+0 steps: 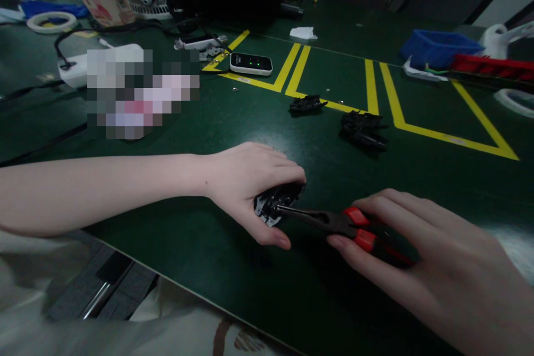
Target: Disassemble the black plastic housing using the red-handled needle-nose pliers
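Left hand (261,172): yours lies palm down, fingers curled over the far side of the black mechanical part, steadying it, with the thumb stretched out along the near side.
Black mechanical part (267,214): it sits on the green tabletop (233,267) in front of you, partly hidden beneath your left hand, its silvery metal pieces showing between thumb and forefinger.
Right hand (438,256): yours grasps the needle-nose pliers (331,222) by their red handles, thumb on the near handle, fingers over the far one.
Pliers' tips: they point to your left and meet the metal on the part (whether they pinch anything there, you cannot tell from this view).
Spare black pieces: beyond your hands, a smaller black piece (306,104) and a larger black piece (361,130) lie apart from each other, at the near edge of the yellow tape (372,86).
Lit device: a white-edged device (251,69) with two green lights rests farther back, within a taped outline.
Back of the table: you have a tape roll (34,23) at far left and a blue bin (440,47) at far right.
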Motion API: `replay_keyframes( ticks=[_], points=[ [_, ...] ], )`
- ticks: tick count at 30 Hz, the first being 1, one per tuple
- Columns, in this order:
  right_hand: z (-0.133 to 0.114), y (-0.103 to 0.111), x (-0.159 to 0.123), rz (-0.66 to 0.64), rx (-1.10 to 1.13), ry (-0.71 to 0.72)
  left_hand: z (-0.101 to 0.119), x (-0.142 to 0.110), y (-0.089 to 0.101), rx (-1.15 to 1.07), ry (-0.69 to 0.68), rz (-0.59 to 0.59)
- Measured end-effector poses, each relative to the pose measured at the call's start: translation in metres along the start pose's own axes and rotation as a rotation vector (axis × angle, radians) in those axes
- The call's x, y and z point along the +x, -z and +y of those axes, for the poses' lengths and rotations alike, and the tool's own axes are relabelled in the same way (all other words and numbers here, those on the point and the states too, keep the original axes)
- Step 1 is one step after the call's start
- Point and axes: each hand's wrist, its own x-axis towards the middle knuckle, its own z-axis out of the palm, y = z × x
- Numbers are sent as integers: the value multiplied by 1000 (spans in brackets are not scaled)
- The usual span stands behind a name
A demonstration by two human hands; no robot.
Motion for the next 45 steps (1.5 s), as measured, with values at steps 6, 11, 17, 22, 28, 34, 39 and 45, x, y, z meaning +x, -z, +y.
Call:
replay_keyframes(
  ticks=[6, 11, 17, 22, 28, 34, 39, 45],
  points=[
    [-2, -3, 0, -14, 14, 8, 0, 0, -1, 16, -6, -1],
    [-1, -2, 3, 1, 13, -3, 0, -1, -1, 15, -2, 9],
    [2, -1, 3, -16, 11, -21, 2, -1, -3, 26, 21, 40],
    [0, 2, 0, -19, 7, -34, 3, -1, -4, 33, 27, 64],
    [-2, -1, -6, -20, -71, -35, 3, 0, -4, 46, 57, 64],
    [-2, -2, -9, 2, -115, -51, 2, 0, -3, 28, 83, 79],
    [-4, -1, -11, 5, -111, -98, 1, -1, -3, -7, 105, 93],
    [-4, -2, -13, 7, -134, -120, 1, -1, -4, 1, 119, 67]
  ],
)
